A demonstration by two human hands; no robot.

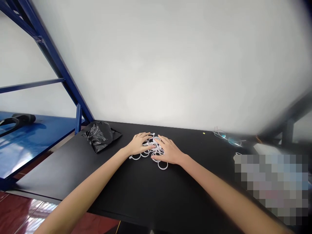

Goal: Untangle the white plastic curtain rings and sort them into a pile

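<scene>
A heap of several white plastic rings (153, 147) lies on the black table (136, 188) near its far edge. My left hand (140, 143) rests on the left side of the heap, fingers stretched out flat over the rings. On the right side lies my right hand (168, 151), its fingers also spread across the rings, thumb at the near edge of the pile. One ring (162, 165) sticks out just below the right hand. Neither hand is wrapped round a ring.
A crumpled black plastic bag (101, 136) lies at the table's back left. A pair of glasses (227, 138) sits at the back right, next to a blurred-out patch. A blue metal rack (36, 130) stands to the left; a white wall rises behind the table.
</scene>
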